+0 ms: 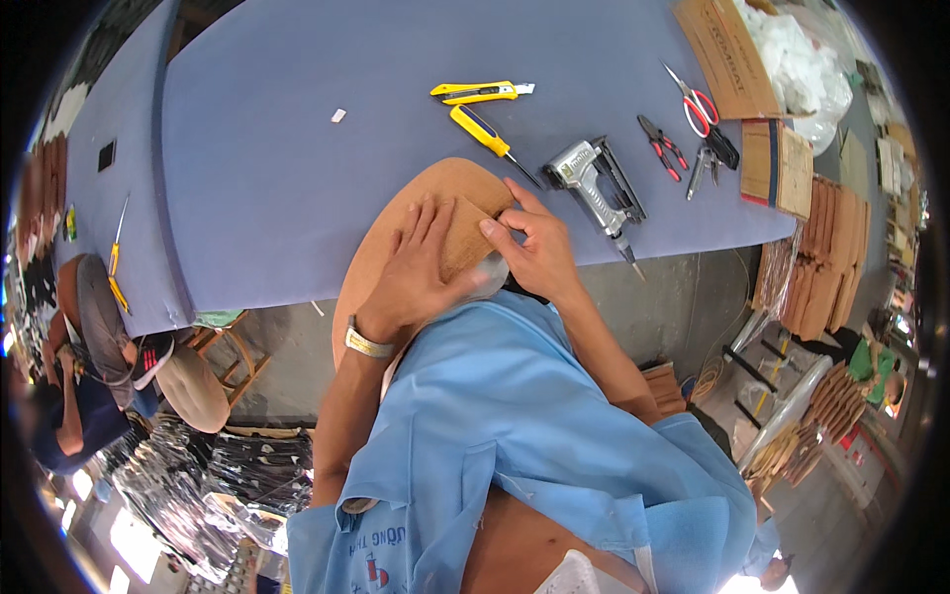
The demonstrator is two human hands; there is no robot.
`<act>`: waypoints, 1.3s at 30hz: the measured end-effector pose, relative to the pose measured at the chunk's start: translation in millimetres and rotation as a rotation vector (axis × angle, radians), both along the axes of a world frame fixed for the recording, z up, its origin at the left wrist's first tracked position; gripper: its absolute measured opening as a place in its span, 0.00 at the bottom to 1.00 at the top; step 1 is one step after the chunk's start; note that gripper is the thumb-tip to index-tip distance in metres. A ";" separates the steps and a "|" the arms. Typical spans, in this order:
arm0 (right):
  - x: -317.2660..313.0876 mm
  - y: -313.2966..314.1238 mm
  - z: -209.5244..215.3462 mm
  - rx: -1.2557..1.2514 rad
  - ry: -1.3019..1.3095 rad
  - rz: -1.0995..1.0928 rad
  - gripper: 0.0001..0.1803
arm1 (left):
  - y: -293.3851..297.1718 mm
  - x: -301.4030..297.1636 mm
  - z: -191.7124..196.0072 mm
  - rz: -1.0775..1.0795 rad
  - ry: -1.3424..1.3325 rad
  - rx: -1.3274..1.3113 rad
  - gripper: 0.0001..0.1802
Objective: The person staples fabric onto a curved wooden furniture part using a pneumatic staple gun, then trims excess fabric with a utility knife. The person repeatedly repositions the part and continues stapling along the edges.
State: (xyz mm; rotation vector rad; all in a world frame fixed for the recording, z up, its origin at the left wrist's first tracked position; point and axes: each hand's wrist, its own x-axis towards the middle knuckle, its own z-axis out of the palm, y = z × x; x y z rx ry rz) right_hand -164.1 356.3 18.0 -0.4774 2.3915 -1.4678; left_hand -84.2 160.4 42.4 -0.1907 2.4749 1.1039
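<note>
A rounded tan-brown padded seat panel (pixel 450 176) leans at the near edge of the blue-covered table, against my body. My left hand (pixel 408 265) lies flat on its face, fingers stretched out, a watch on the wrist. At the panel's right edge, my right hand (pixel 539 247) pinches the tan covering between thumb and fingers. Some clear plastic film (pixel 489 279) shows between my hands, partly hidden. Just beyond my right hand, a yellow-handled screwdriver (pixel 480 129) points toward a silver staple gun (pixel 594 186) lying on its side.
Farther back lies a yellow utility knife (pixel 480 92). On the right are pliers (pixel 663 148), red-handled scissors (pixel 699 107) and cardboard boxes (pixel 777 163). Another screwdriver (pixel 115 259) lies on the adjoining left table (pixel 139 198). A co-worker (pixel 74 396) sits at the left; stacked brown panels (pixel 816 262) stand right.
</note>
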 end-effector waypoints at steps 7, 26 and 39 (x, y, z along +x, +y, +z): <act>9.9 1.6 -4.1 -0.061 -0.104 -0.037 0.18 | 16.5 -3.4 -11.2 0.001 0.115 -0.104 0.50; 22.4 -11.5 5.9 -0.051 0.088 -0.155 0.12 | 19.8 -2.8 -13.0 0.018 0.270 -0.192 0.49; 23.1 -9.5 5.5 -0.148 0.001 -0.139 0.12 | 17.2 2.7 -13.2 -0.024 0.367 -0.178 0.45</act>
